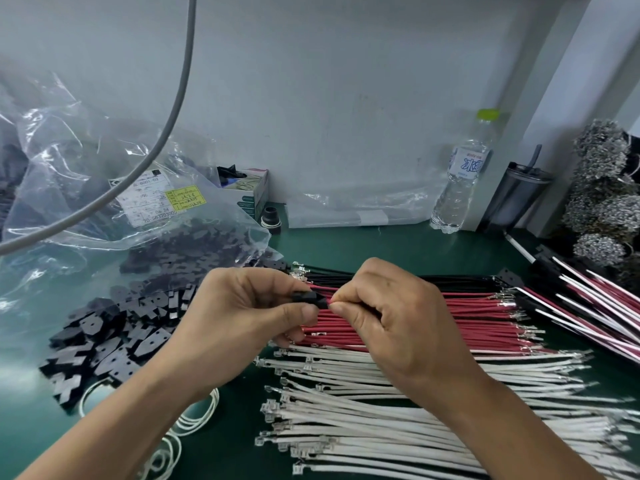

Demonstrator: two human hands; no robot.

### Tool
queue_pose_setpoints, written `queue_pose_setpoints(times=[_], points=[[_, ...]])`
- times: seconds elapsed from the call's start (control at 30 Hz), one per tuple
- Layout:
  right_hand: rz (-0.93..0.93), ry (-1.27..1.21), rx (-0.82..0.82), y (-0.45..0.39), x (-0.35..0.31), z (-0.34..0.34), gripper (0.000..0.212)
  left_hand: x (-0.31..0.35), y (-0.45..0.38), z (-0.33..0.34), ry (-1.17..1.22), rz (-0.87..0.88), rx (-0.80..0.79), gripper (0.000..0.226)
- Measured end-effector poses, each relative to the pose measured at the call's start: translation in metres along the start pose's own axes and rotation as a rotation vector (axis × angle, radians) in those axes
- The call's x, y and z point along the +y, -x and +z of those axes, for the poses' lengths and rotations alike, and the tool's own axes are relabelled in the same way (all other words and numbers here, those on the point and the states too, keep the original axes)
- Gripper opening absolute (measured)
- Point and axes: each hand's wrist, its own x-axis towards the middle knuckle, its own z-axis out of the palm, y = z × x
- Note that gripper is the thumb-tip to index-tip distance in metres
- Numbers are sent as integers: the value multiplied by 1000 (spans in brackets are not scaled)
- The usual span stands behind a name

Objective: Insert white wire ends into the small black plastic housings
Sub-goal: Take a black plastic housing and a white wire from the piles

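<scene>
Left hand (242, 317) is pinching a small black plastic housing (309, 299), right hand (391, 317) is pinching a wire end against it, wire colour hidden.

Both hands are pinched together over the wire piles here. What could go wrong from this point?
The left hand pinches a small black housing right against the right hand; the wire end is hidden between the fingertips, so a misaligned insertion might go unnoticed. The right forearm lies over the loose white wires and could drag them out of order.
</scene>
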Motion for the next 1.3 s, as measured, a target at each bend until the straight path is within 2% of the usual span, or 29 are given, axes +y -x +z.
queue_pose_setpoints(times=[0.13, 0.2, 0.37, 0.5, 0.7, 0.83, 1.0, 1.13, 1.3], points=[[-17, 228, -7, -6, -2, -17, 11, 0, 0, 3, -40, 24, 29, 23], [-47, 256, -22, -4, -11, -21, 7, -1, -1, 3, -54, 43, 74, 20], [-5, 215, -398, 19, -22, -11, 11, -1, -2, 4, -68, 89, 121, 16], [46, 187, -432, 22, -17, -7, 14, -3, -2, 5, -81, 103, 140, 18], [115, 78, -352, 24, -17, -9, 5, -3, -3, 3, -84, 79, 157, 16], [229, -162, -128, 20, -8, -18, 18, -2, -3, 0, -40, 39, 135, 16], [139, -47, 43, 20, -2, -24, 17, -1, -3, -1, 13, 32, 113, 22], [102, -5, 74, 22, -2, -20, 13, 1, -3, -1, 47, 30, 104, 29], [129, -29, 115, 22, -1, -18, 19, 2, -2, 0, 69, 29, 83, 29]])
